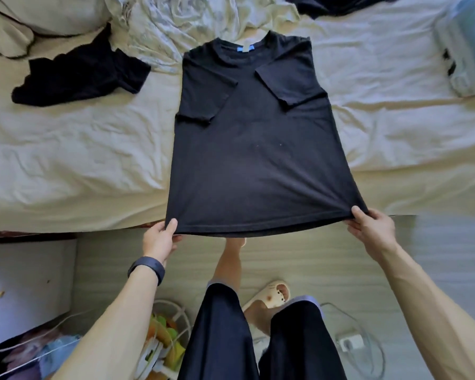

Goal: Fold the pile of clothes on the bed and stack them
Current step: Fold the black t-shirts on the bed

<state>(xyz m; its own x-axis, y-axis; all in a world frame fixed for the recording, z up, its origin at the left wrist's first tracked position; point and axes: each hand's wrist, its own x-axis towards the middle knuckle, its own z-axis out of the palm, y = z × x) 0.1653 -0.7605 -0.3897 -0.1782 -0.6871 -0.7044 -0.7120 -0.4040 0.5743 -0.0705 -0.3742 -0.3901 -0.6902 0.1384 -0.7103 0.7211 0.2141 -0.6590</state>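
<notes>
A black T-shirt [252, 149] lies flat on the bed [66, 149], collar at the far end, both sleeves folded inward over the chest. Its hem hangs past the bed's near edge. My left hand [161, 239] pinches the hem's left corner. My right hand [370, 229] pinches the hem's right corner. A crumpled black garment [80, 75] lies to the left of the shirt. Another dark garment [340, 4] sits at the far edge. A rumpled white patterned cloth [176, 26] lies behind the collar.
A pillow [39, 15] lies at the far left. Pale blue folded fabric [469, 50] sits at the right edge of the bed. Below the bed are the floor, a white basket [162, 338] with colourful items, a slipper [274, 294], and a power strip [350, 342] with cables.
</notes>
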